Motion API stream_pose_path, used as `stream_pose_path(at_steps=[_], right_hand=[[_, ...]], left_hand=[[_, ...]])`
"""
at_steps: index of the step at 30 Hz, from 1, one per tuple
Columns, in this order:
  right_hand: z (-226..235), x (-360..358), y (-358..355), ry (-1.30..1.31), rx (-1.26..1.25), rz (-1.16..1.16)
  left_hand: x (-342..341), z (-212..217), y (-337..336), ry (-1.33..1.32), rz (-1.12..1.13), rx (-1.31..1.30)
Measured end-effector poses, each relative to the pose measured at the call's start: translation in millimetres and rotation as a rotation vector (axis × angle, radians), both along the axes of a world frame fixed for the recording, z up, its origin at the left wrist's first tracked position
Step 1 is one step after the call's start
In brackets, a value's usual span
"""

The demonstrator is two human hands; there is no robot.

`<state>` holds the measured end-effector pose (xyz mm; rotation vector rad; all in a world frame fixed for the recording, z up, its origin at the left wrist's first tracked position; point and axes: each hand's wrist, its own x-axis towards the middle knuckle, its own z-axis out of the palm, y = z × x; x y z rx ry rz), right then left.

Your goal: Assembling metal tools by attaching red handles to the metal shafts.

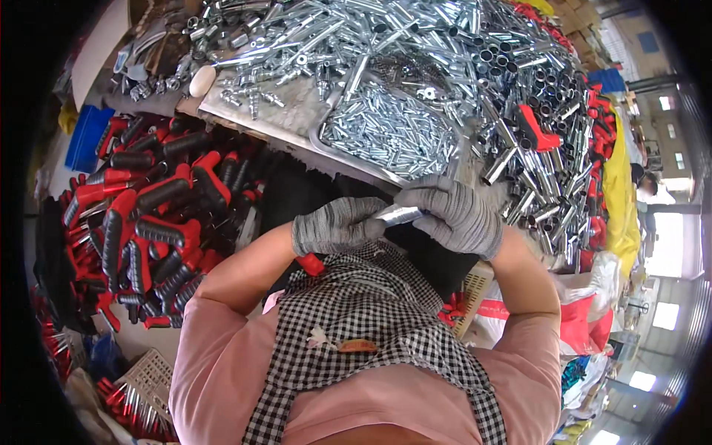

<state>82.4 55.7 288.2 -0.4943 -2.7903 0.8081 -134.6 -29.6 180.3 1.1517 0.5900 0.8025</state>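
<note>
Both my hands wear grey knitted gloves and meet over my lap in front of the bench. A short shiny metal tube (400,215) runs between them. My left hand (340,225) is closed on its left end, and my right hand (454,215) grips its right end with bent fingers. My fingers hide parts of the tube. Just below my left wrist shows a red piece (310,265), mostly hidden, its kind unclear. Right beyond my hands stands a metal tray (317,137) filled with small silver pins (393,132).
Loose chrome tubes (552,193) and metal parts (415,30) heap across the bench. Among them lies a red-and-black handle (538,130). At left piles a mass of red-and-black grips (159,230), beside a blue bin (89,137). A white oval object (202,81) sits on the bench edge.
</note>
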Motion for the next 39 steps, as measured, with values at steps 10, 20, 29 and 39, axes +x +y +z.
stream_pose_path(at_steps=[10, 20, 29, 39], right_hand=[[16, 2, -11, -0.344, 0.115, -0.288], [22, 16, -15, -0.151, 0.071, -0.328], [11, 22, -12, 0.042, 0.031, -0.311], [-11, 15, -28, -0.096, -0.073, -0.144]], left_hand=[[14, -5, -5, 0.31, 0.164, 0.399], [12, -5, -14, 0.275, 0.166, 0.413], [10, -3, -17, 0.242, 0.167, 0.407], [10, 4, -19, 0.343, 0.092, 0.443]])
